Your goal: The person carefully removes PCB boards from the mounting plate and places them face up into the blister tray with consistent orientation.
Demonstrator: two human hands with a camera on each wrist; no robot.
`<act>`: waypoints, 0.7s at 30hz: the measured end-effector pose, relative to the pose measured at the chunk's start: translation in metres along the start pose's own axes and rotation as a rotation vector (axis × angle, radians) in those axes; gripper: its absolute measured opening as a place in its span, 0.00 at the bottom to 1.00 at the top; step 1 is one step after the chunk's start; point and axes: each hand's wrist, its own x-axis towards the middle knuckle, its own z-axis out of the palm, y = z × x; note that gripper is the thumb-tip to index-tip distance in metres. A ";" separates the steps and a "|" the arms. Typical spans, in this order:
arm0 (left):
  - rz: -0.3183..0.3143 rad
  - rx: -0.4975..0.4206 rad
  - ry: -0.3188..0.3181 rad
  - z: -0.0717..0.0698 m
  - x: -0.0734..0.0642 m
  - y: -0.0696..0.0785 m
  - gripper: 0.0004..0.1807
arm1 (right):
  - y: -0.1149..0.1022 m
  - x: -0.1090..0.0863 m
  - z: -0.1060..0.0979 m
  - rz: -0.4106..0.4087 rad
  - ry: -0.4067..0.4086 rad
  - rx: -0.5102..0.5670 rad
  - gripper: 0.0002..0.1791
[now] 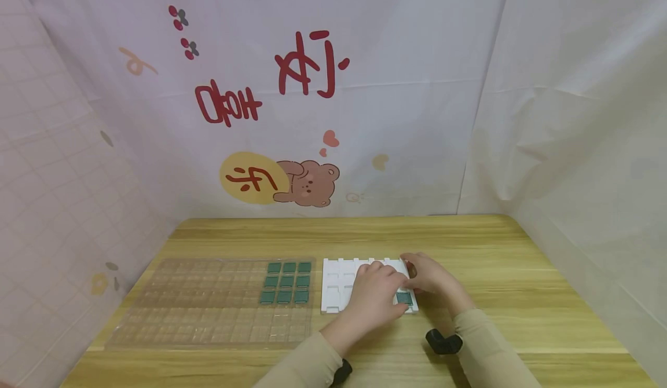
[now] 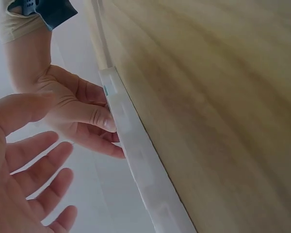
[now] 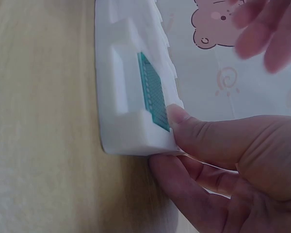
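A white plastic tray (image 1: 333,278) with rows of recessed pockets lies on the wooden table. One green square chip (image 1: 404,299) sits in its front right pocket; the right wrist view shows this green chip (image 3: 154,92) from close by. My right hand (image 1: 429,275) grips the tray's right end, its thumb (image 3: 179,116) over the top near the chip and the other fingers along the outer side. Above the tray hovers my left hand (image 1: 376,292), fingers spread and relaxed with nothing in them; it hides the tray's middle pockets.
Left of the white tray lies a large clear plastic blister tray (image 1: 208,330) with many small cells. Several green chips (image 1: 286,281) sit in its right part. Behind the wooden table (image 1: 469,237) hangs a printed cloth (image 1: 406,116).
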 end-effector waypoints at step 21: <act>-0.134 0.019 -0.221 0.018 0.024 0.008 0.13 | 0.005 0.003 0.002 0.012 0.001 0.078 0.38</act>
